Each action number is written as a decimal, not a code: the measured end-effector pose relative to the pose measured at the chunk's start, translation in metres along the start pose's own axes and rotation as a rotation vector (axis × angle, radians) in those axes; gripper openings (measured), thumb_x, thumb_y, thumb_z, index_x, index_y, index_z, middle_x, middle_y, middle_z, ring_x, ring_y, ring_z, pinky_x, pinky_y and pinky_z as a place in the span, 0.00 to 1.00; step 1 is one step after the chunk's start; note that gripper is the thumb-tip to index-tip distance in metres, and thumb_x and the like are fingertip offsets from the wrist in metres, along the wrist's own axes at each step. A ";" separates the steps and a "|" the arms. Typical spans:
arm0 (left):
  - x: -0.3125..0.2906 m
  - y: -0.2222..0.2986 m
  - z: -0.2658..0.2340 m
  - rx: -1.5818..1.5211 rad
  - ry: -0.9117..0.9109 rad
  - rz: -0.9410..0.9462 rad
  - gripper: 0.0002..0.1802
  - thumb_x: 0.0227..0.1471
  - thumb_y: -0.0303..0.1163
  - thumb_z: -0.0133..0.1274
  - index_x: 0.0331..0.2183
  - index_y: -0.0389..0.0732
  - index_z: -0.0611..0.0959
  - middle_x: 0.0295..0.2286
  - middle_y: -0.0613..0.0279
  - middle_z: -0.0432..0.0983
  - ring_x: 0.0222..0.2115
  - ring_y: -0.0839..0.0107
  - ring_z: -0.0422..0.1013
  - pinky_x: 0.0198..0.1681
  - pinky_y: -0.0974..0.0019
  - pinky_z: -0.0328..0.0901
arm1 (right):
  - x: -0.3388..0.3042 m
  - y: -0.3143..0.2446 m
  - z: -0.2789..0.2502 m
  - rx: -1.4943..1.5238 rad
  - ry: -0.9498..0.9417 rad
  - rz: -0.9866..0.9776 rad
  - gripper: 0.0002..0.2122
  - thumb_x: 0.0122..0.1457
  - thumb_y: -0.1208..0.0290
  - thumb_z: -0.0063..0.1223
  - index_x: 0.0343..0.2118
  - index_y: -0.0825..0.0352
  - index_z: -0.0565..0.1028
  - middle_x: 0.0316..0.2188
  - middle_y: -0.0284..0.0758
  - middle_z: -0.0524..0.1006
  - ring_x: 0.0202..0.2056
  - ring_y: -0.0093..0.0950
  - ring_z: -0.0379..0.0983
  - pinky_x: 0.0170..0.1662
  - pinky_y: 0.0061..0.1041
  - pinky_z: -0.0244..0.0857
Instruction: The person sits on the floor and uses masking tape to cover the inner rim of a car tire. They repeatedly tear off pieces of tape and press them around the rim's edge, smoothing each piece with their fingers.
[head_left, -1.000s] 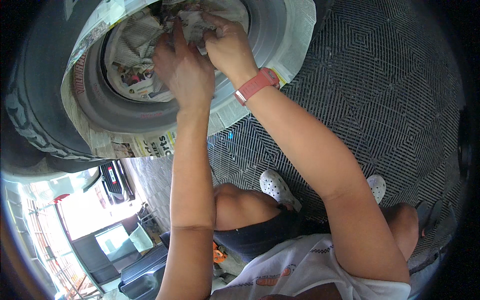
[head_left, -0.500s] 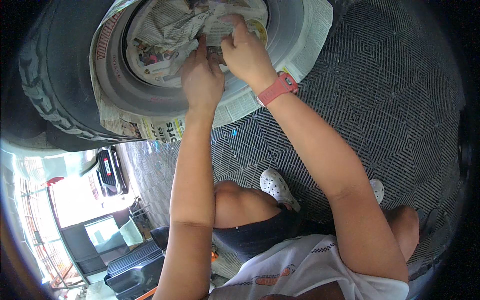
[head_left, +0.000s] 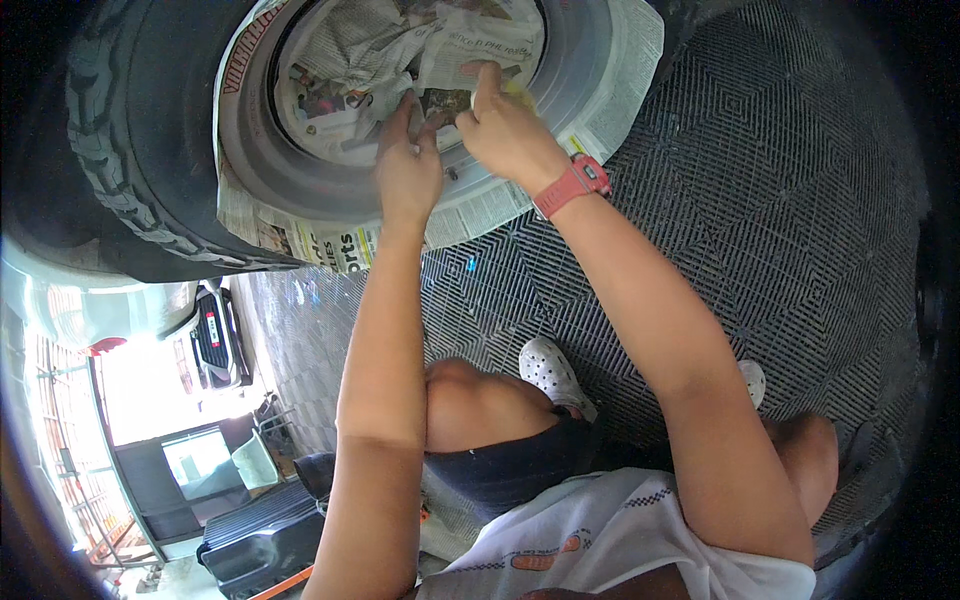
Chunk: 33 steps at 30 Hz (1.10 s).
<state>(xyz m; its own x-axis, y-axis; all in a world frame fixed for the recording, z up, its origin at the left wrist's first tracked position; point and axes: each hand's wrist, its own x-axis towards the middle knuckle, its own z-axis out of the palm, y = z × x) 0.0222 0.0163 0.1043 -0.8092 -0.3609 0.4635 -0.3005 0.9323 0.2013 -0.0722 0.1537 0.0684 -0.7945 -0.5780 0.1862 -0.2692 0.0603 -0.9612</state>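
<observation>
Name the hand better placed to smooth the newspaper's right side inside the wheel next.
Probably the right hand: its fingers are over that side of the newspaper; the left hand sits farther left.

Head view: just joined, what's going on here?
A person has both bare hands at newspaper covering the middle of a wheel. The left hand and right hand are close together over the lower part of the inner newspaper; whether either grips it isn't clear. The grey wheel rim shows around that newspaper, and an outer newspaper border lies around the rim, against the black treaded tyre. A red wristwatch is on the right wrist.
</observation>
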 end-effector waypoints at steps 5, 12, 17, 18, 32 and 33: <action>0.005 0.010 0.006 -0.279 -0.104 -0.161 0.23 0.66 0.40 0.57 0.55 0.34 0.82 0.47 0.48 0.84 0.49 0.51 0.79 0.55 0.55 0.70 | -0.024 0.026 0.003 0.000 0.054 -0.246 0.31 0.64 0.70 0.48 0.66 0.76 0.52 0.34 0.55 0.83 0.36 0.53 0.83 0.44 0.45 0.75; -0.016 -0.006 -0.002 -0.686 -0.572 -0.450 0.10 0.63 0.33 0.65 0.42 0.37 0.87 0.35 0.64 0.83 0.38 0.76 0.76 0.48 0.69 0.69 | -0.048 0.019 -0.024 0.337 -0.428 0.125 0.35 0.69 0.65 0.52 0.72 0.76 0.50 0.29 0.38 0.84 0.26 0.29 0.78 0.32 0.30 0.72; -0.027 -0.039 0.003 -0.740 -0.705 -0.457 0.13 0.63 0.38 0.64 0.46 0.42 0.86 0.37 0.67 0.83 0.38 0.78 0.73 0.43 0.70 0.64 | -0.057 0.021 -0.018 0.491 -0.514 0.300 0.34 0.72 0.60 0.53 0.73 0.74 0.54 0.26 0.33 0.82 0.25 0.24 0.73 0.32 0.27 0.69; -0.029 -0.044 0.005 -0.748 -0.730 -0.469 0.14 0.63 0.40 0.64 0.48 0.45 0.86 0.38 0.69 0.83 0.38 0.79 0.72 0.41 0.71 0.62 | -0.060 0.026 -0.013 0.498 -0.490 0.285 0.35 0.72 0.60 0.53 0.73 0.74 0.52 0.26 0.33 0.82 0.25 0.24 0.73 0.33 0.26 0.69; -0.039 -0.032 0.008 -0.668 -0.823 -0.415 0.17 0.61 0.40 0.68 0.44 0.40 0.84 0.39 0.66 0.82 0.44 0.73 0.76 0.52 0.64 0.68 | -0.084 0.050 0.019 0.266 -0.427 0.148 0.43 0.69 0.67 0.55 0.75 0.78 0.38 0.33 0.40 0.86 0.38 0.34 0.82 0.47 0.29 0.72; -0.041 -0.035 0.009 -0.690 -0.813 -0.405 0.16 0.61 0.40 0.67 0.42 0.40 0.84 0.39 0.67 0.82 0.44 0.73 0.75 0.52 0.65 0.68 | -0.085 0.050 0.019 0.280 -0.423 0.131 0.42 0.70 0.66 0.55 0.74 0.78 0.41 0.32 0.39 0.85 0.37 0.33 0.81 0.46 0.30 0.72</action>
<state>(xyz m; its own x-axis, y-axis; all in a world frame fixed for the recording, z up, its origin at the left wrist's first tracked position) 0.0613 -0.0014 0.0701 -0.8790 -0.2755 -0.3893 -0.4757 0.4478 0.7571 -0.0078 0.1900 0.0005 -0.5071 -0.8617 0.0177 0.0194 -0.0320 -0.9993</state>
